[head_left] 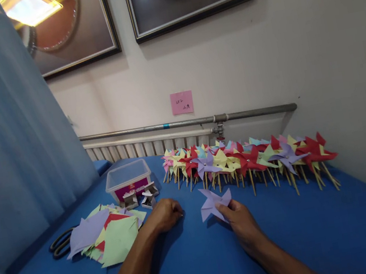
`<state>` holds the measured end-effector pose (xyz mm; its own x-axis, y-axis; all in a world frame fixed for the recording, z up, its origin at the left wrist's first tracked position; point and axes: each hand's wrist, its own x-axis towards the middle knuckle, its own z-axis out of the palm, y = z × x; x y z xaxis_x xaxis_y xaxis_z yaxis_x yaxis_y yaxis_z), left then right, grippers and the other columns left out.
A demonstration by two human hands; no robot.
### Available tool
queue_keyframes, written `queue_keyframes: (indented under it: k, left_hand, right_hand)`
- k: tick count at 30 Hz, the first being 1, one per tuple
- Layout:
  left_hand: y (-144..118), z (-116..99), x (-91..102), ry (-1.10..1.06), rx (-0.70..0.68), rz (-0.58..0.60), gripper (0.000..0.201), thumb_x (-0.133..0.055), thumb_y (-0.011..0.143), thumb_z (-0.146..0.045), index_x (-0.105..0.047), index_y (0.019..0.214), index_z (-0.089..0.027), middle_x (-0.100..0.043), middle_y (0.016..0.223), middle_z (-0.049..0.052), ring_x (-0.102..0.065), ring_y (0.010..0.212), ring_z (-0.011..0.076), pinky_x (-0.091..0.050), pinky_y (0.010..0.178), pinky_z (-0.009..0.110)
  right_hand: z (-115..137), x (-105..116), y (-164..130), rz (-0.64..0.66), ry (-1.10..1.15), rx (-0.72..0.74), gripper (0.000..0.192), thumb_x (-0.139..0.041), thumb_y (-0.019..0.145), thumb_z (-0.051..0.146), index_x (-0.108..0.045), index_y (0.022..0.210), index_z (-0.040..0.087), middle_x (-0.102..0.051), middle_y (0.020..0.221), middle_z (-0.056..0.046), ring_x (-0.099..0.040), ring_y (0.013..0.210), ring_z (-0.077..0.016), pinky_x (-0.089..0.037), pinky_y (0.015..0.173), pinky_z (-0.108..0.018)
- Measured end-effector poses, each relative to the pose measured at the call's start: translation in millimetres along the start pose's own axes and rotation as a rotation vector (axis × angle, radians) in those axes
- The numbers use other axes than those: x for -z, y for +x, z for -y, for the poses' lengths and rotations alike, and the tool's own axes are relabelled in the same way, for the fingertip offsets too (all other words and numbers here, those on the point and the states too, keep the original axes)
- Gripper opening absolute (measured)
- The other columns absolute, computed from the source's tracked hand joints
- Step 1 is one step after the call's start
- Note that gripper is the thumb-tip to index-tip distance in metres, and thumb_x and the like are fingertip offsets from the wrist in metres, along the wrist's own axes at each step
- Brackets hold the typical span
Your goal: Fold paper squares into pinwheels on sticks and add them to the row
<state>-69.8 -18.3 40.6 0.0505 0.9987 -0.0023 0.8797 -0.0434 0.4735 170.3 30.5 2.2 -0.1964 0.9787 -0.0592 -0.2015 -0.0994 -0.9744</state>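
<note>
A purple paper pinwheel [210, 203] with folded blades is pinched between the thumb and fingers of my right hand [243, 223], above the blue-covered table; no stick shows on it. To its left, my left hand [167, 214] is closed, fingertips pressed together low over the cover. Whatever those fingertips hold, if anything, is too small to make out. Small open cardboard boxes [149, 201] stand just behind my left hand. Beside my left forearm lies a loose pile of coloured paper squares [121, 237], green, purple, red and yellow.
Many finished pinwheels on sticks [249, 159] lie in a long row along the back right. A clear plastic tub [127, 171] stands at the back left. Black-handled scissors [62, 243] lie partly under the paper. A blue curtain [6, 121] hangs left; a radiator pipe [184, 123] runs behind.
</note>
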Motion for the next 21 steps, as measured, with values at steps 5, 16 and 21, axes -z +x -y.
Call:
queue_keyframes:
  k: [5, 16, 21]
  left_hand:
    - [-1.3, -5.3, -0.9, 0.076, -0.019, 0.0, 0.026, -0.059, 0.08, -0.016, -0.081, 0.094, -0.022, -0.079, 0.102, 0.006, -0.069, 0.096, 0.0219, -0.046, 0.081, 0.027]
    - [-1.4, -7.6, -3.3, 0.122, -0.021, -0.052, 0.014, -0.061, 0.08, -0.018, -0.073, 0.086, -0.02, -0.074, 0.09, 0.004, -0.063, 0.084, 0.019, -0.041, 0.073, 0.027]
    - [-0.5, -5.2, -5.6, 0.124, -0.064, -0.041, 0.021, -0.059, 0.079, -0.018, -0.077, 0.09, -0.02, -0.075, 0.096, 0.006, -0.065, 0.089, 0.0213, -0.044, 0.078, 0.029]
  right_hand:
    - [0.7, -0.1, 0.1, 0.001, -0.001, 0.009, 0.04, -0.081, 0.065, 0.043, -0.077, 0.094, 0.016, -0.08, 0.083, -0.007, -0.074, 0.084, -0.0285, -0.059, 0.072, -0.034]
    - [1.2, 0.3, 0.7, -0.008, -0.021, 0.006, 0.039, -0.08, 0.064, 0.044, -0.077, 0.091, 0.016, -0.079, 0.078, -0.006, -0.073, 0.082, -0.0279, -0.057, 0.072, -0.034]
    - [-0.3, 0.8, 1.5, -0.005, -0.042, 0.022, 0.04, -0.079, 0.065, 0.046, -0.077, 0.092, 0.017, -0.079, 0.079, -0.006, -0.072, 0.081, -0.0273, -0.056, 0.071, -0.033]
